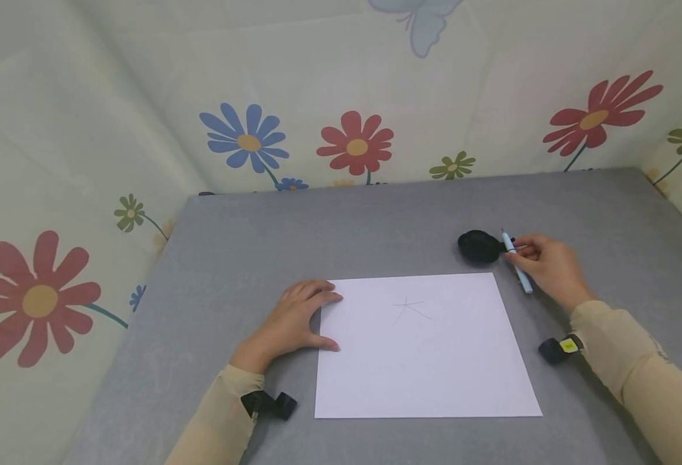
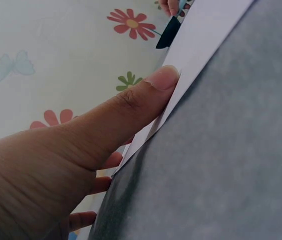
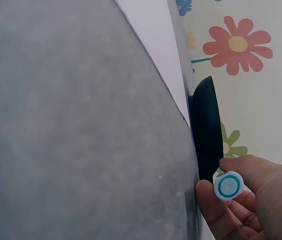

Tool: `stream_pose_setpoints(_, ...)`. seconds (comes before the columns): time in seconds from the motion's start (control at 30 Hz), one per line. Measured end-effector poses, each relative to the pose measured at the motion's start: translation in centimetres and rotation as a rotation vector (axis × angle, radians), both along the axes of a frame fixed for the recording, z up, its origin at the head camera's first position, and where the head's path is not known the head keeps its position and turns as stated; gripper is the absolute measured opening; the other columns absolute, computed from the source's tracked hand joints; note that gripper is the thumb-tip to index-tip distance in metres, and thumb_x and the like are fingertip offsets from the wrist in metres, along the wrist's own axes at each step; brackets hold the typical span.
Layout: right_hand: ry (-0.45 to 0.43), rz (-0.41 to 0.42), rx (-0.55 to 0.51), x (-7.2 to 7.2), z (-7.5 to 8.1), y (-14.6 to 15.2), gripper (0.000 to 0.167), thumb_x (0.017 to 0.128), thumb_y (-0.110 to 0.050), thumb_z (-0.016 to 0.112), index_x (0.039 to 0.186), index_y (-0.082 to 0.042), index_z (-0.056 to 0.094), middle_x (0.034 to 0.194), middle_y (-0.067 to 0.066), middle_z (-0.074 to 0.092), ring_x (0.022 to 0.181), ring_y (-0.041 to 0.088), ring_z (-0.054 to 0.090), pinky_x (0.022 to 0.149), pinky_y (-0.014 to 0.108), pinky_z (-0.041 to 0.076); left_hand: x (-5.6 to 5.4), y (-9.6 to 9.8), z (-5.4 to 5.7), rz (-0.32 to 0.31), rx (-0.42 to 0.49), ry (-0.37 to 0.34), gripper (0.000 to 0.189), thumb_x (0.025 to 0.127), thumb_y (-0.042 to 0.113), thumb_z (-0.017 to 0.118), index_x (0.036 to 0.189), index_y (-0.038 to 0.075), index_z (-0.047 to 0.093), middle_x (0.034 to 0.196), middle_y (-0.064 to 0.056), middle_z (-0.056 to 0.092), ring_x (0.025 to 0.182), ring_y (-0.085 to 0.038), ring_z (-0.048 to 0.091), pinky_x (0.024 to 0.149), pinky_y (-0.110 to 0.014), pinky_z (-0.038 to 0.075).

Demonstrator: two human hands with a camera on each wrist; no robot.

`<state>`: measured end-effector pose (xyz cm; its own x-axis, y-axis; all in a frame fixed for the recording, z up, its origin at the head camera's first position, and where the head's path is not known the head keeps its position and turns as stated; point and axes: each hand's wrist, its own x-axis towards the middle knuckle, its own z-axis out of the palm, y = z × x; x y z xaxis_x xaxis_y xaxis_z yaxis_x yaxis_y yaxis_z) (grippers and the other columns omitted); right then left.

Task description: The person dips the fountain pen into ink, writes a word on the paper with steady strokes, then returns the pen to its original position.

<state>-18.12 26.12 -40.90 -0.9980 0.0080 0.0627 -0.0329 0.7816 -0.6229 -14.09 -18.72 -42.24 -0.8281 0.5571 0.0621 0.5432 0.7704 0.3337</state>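
A white sheet of paper [image 1: 428, 361] lies on the grey table, with a few thin pen strokes near its top. My left hand [image 1: 291, 323] rests at the sheet's left edge, fingers spread and the thumb [image 2: 136, 100] on the paper. Beyond the sheet's upper right corner, my right hand [image 1: 553, 268] pinches a light blue pen [image 1: 521, 278] between thumb and fingers. In the right wrist view the pen's round end [image 3: 229, 186] faces the camera. Right beside the pen sits a rounded black object [image 1: 478, 247] with a short narrow part reaching to the fingers; whether they touch it I cannot tell.
The grey table [image 1: 248, 239] ends at a pale flower-print cloth [image 1: 294, 71] hanging behind and at the sides. A black wrist camera [image 1: 552, 351] hangs under the right sleeve, another [image 1: 285, 405] by the left sleeve.
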Motion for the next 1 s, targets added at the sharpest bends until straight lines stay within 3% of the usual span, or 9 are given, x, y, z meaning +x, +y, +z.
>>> stream_pose_setpoints(0.23,0.017,-0.004,0.04,-0.13,-0.04,-0.29,0.036,0.089,-0.021,0.068,0.11,0.006,0.056,0.097,0.027,0.066,0.08,0.029,0.064,0.055,0.016,0.042,0.08,-0.01,0.13,0.005,0.002,-0.001,0.082,0.058,0.053,0.086,0.128,0.02,0.059,0.138,-0.003,0.052,0.131,-0.027,0.044,0.112,-0.053,0.032)
stream_pose_setpoints(0.33,0.016,-0.013,0.047,-0.18,-0.11,-0.35,0.034,0.089,-0.021,0.068,0.106,0.006,0.055,0.097,0.027,0.065,0.083,0.033,0.063,0.056,0.016,0.041,0.06,0.0,0.14,0.003,0.002,-0.003,0.082,0.058,0.053,0.086,0.128,0.02,0.058,0.138,-0.003,0.051,0.132,-0.027,0.044,0.112,-0.053,0.031)
stream_pose_setpoints(0.7,0.031,-0.019,0.1,-0.24,0.09,-0.55,0.027,0.086,-0.016,0.07,0.095,0.005,0.056,0.085,0.024,0.064,0.068,0.024,0.055,0.053,0.023,0.038,0.04,0.04,0.09,0.005,-0.008,-0.018,0.083,0.059,0.053,0.086,0.13,0.02,0.057,0.14,-0.003,0.05,0.133,-0.026,0.042,0.113,-0.053,0.029)
stream_pose_setpoints(1.0,-0.042,-0.023,0.111,-0.18,0.37,-0.76,0.027,0.087,-0.017,0.069,0.094,0.006,0.057,0.082,0.022,0.063,0.059,0.019,0.052,0.047,0.025,0.039,0.02,0.0,0.15,0.001,-0.012,-0.008,0.083,0.058,0.054,0.085,0.129,0.021,0.058,0.139,-0.003,0.051,0.132,-0.026,0.043,0.113,-0.053,0.03)
